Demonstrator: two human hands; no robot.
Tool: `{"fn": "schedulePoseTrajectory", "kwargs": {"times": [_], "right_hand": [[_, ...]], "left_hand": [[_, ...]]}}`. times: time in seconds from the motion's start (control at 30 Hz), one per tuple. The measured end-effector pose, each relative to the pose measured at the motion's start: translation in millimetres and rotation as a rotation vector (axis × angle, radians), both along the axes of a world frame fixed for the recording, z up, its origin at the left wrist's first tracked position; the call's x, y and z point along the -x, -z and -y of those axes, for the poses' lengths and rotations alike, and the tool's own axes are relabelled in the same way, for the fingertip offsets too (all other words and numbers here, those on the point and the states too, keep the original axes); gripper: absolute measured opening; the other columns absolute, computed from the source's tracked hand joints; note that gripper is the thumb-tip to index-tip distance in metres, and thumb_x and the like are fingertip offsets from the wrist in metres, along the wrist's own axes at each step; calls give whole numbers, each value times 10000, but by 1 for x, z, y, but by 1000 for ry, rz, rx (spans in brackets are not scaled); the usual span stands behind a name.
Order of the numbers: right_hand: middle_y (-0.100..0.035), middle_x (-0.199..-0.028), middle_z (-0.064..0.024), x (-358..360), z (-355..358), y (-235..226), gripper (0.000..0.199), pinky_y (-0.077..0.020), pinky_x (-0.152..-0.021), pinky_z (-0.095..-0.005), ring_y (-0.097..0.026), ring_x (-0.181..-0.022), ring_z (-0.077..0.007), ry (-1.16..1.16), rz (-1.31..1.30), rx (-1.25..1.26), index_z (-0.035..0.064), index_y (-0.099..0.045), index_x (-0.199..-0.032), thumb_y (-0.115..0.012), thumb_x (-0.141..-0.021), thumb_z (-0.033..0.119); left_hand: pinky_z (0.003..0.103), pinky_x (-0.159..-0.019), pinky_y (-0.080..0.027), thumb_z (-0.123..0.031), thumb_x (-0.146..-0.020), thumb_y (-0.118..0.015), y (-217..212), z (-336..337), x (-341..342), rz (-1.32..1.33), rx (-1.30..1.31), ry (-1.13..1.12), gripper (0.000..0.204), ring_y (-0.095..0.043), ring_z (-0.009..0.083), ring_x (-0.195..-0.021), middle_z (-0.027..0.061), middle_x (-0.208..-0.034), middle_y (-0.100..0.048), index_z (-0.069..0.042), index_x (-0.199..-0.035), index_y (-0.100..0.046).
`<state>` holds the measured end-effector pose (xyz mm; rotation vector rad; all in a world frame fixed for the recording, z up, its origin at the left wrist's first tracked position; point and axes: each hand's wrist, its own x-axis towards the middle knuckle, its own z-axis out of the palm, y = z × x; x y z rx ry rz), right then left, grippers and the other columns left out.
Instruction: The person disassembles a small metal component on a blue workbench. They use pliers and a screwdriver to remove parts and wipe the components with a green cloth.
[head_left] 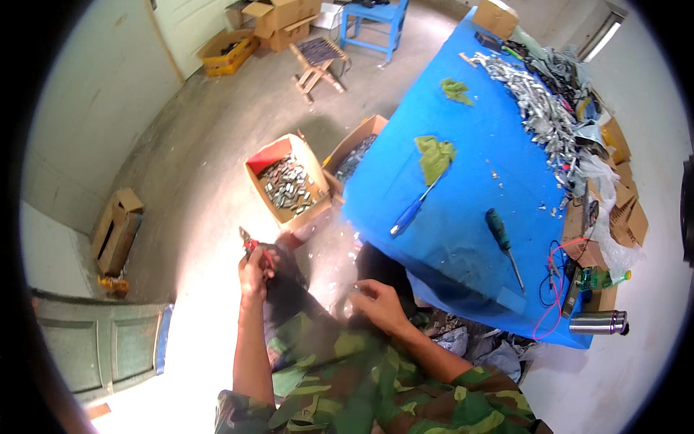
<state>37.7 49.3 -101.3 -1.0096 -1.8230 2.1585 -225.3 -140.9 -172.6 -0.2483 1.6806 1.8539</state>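
My left hand (pixel 254 273) is closed round the red handles of a pair of pliers (pixel 246 237), whose dark jaws point up and away from me. Over my lap, my right hand (pixel 381 305) has its thumb and fingers drawn together in a pinch. A small pale glint shows at those fingertips, too small to name. Just beyond both hands, on the floor, stands an open cardboard box (pixel 309 217) with many small metal pieces (pixel 288 184) in it. A second cardboard box (pixel 370 127), partly hidden by the table, holds more grey pieces.
To the right, a blue-covered table (pixel 470 173) bears a blue screwdriver (pixel 408 215), a green-handled screwdriver (pixel 497 228), green cloths (pixel 435 158), a heap of silvery parts (pixel 535 101), wires and a steel flask (pixel 598 322). A wooden stool (pixel 318 54) stands ahead; a cardboard box (pixel 118 231) lies left.
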Motion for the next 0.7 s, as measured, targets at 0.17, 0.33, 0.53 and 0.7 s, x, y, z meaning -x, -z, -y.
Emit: {"fn": "schedulePoseTrajectory", "kwargs": {"times": [0.17,0.33,0.53,0.7], "right_hand": [[-673,-791,-22,33,2,52,279,-454,-551,-252,-594,-638,-97,84,187,310,-7,-710,-1058,-767,-938,237],[-678,-1045,-73,130,-7,11,428,-561,-706,-275,-708,-909,-171,152,-42,431,-24,-640,-1224,-722,-991,326],[-666,-1248,-131,103,1,7,449,-583,-809,-317,-727,-1009,-239,-58,31,363,-44,-558,-1370,-631,-1045,257],[-706,-1145,-117,53,4,10,406,-563,-808,-291,-712,-958,-167,25,-15,164,-65,-605,-1325,-682,-1011,179]], "left_hand": [[240,-504,-500,-301,-1051,-585,-10,5,-7,-52,-4,-67,331,-710,175,-738,131,-949,-740,19,-1110,-647],[243,-510,-507,-296,-1055,-579,-11,7,-6,-59,-24,-72,341,-723,185,-774,137,-973,-737,27,-1150,-633],[246,-503,-507,-297,-1054,-581,-11,8,-5,-56,-10,-95,353,-732,187,-789,138,-970,-738,34,-1165,-629],[242,-500,-507,-303,-1056,-578,-11,9,-3,-59,7,-79,360,-734,184,-791,134,-973,-740,37,-1164,-632]]}}
